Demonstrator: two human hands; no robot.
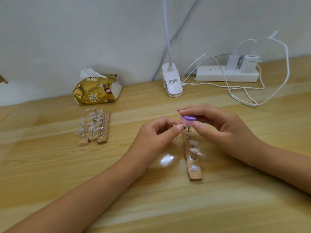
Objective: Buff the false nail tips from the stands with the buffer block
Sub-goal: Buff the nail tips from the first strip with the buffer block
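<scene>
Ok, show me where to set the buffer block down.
Bare wood: between the three grouped stands and the left hand, and the table's near edge in front of the single stand. Crowded: around that stand by the right hand, and among the cables back right.

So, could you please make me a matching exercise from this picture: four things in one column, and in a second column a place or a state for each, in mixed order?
Things
1. buffer block
2. false nail tip
3. tissue pack
4. power strip

Places or states
a. has two chargers plugged into it
b. pinched by the left hand, just under the block
c. gold wrapper, far left, near the wall
d. gripped by the right hand

Pairs: 1-d, 2-b, 3-c, 4-a
</scene>
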